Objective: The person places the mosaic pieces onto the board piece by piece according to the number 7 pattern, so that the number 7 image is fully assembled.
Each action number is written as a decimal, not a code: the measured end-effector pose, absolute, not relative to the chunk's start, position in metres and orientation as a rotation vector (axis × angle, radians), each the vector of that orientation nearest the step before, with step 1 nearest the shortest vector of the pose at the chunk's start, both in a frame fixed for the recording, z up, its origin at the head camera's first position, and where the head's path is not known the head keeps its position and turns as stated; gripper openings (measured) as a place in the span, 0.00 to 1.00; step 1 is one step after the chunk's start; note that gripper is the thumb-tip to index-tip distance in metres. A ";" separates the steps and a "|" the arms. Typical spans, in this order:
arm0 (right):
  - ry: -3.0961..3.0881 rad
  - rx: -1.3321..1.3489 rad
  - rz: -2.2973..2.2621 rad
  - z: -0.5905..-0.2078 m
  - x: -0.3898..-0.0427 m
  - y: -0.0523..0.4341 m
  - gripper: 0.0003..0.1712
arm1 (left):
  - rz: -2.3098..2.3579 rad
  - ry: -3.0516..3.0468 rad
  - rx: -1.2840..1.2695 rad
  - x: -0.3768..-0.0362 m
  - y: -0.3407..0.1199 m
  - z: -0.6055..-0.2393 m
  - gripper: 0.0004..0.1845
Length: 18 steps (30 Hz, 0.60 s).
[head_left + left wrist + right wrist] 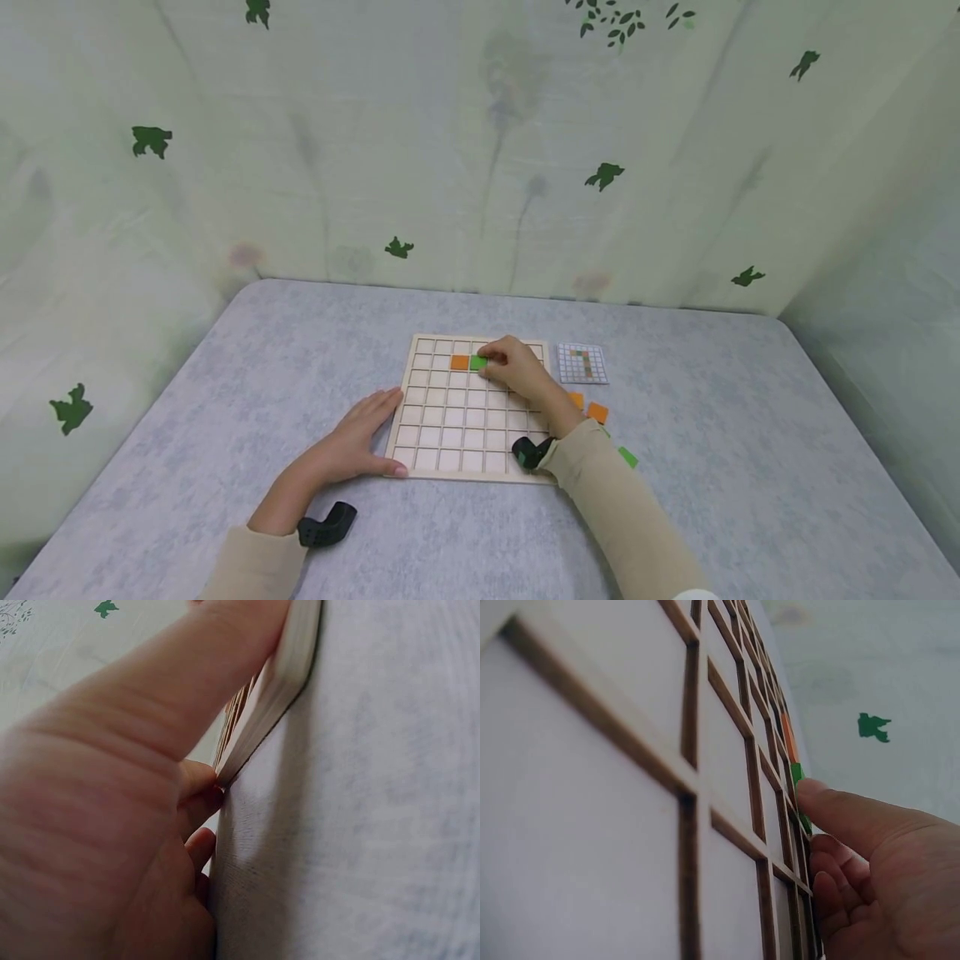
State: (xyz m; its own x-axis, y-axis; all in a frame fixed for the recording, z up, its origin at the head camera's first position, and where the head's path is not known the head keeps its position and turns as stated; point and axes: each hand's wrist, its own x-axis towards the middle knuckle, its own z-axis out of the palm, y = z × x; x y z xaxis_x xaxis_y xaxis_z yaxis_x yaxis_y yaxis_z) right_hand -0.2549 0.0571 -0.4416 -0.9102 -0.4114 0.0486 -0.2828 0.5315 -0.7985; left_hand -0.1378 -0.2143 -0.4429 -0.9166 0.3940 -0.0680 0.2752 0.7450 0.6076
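A wooden grid board (pixel 440 477) lies on the table, divided into square cells. An orange tile (pixel 459 362) sits in a cell of the second row from the back. Directly right of it is a green tile (pixel 477 363), which my right hand (pixel 521 372) pinches between thumb and fingers. The right wrist view shows the thumb on that green tile (pixel 796 774), beside the orange one (pixel 788 738). My left hand (pixel 352 442) rests against the board's left edge, fingers extended, with the thumb at the near left corner. In the left wrist view, the thumb touches the board's side (pixel 292 664).
A small card (pixel 582 364) printed with a coloured grid pattern lies right of the board. Loose orange tiles (pixel 597 412) and green tiles (pixel 628 457) lie near the right forearm, which partly hides them. A patterned curtain (pixel 450 167) hangs behind the table (pixel 712 467).
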 end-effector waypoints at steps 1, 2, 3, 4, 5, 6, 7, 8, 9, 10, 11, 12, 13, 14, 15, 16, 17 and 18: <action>2.613 -0.594 -1.332 -0.440 -0.254 0.057 0.19 | 0.909 2.754 0.537 -0.138 -0.215 -0.443 0.62; 2.606 -0.588 -1.344 -0.439 -0.254 0.058 0.21 | 0.910 2.753 0.540 -0.138 -0.215 -0.442 0.62; 2.604 -0.586 -1.353 -0.437 -0.253 0.060 0.22 | 0.910 2.751 0.544 -0.138 -0.215 -0.442 0.62; 2.599 -0.586 -1.375 -0.435 -0.253 0.061 0.23 | 0.910 2.751 0.548 -0.138 -0.214 -0.442 0.62; 2.595 -0.588 -1.399 -0.432 -0.252 0.063 0.24 | 0.909 2.752 0.551 -0.138 -0.214 -0.441 0.62; 2.590 -0.595 -1.425 -0.428 -0.251 0.065 0.24 | 0.911 2.752 0.551 -0.138 -0.214 -0.441 0.62; 2.584 -0.607 -1.452 -0.424 -0.250 0.068 0.25 | 0.910 2.752 0.550 -0.137 -0.214 -0.441 0.62; 2.586 -0.624 -1.471 -0.420 -0.249 0.071 0.25 | 0.909 2.754 0.550 -0.137 -0.213 -0.440 0.62; 2.587 -0.650 -1.491 -0.415 -0.247 0.075 0.25 | 0.906 2.757 0.549 -0.137 -0.213 -0.440 0.63; 2.591 -0.673 -1.510 -0.410 -0.245 0.079 0.26 | 0.906 2.758 0.548 -0.137 -0.213 -0.440 0.63; 2.590 -0.690 -1.527 -0.406 -0.243 0.084 0.26 | 0.906 2.759 0.547 -0.137 -0.213 -0.440 0.63; 2.595 -0.704 -1.536 -0.402 -0.240 0.089 0.27 | 0.907 2.759 0.547 -0.137 -0.213 -0.440 0.63; 2.600 -0.717 -1.543 -0.399 -0.238 0.094 0.27 | 0.906 2.760 0.548 -0.137 -0.213 -0.440 0.63; 2.612 -0.730 -1.544 -0.397 -0.235 0.100 0.28 | 0.904 2.761 0.551 -0.137 -0.213 -0.440 0.63; 2.619 -0.735 -1.550 -0.395 -0.233 0.106 0.28 | 0.905 2.760 0.551 -0.137 -0.214 -0.440 0.63; 2.631 -0.727 -1.548 -0.394 -0.230 0.112 0.28 | 0.904 2.760 0.551 -0.137 -0.214 -0.440 0.63; 2.635 -0.718 -1.550 -0.394 -0.227 0.117 0.28 | 0.901 2.761 0.553 -0.137 -0.214 -0.440 0.63; 2.647 -0.710 -1.542 -0.395 -0.224 0.123 0.28 | 0.901 2.759 0.553 -0.137 -0.214 -0.440 0.63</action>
State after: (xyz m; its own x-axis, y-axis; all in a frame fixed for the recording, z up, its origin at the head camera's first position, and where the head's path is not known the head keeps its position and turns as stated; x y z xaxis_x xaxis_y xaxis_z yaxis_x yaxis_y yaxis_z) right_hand -0.2237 0.1230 -0.3947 -0.8980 -0.3786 0.2241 -0.3816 0.4170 -0.8249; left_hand -0.1366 -0.2142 -0.4401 -0.9132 0.4031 -0.0602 0.2899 0.7461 0.5994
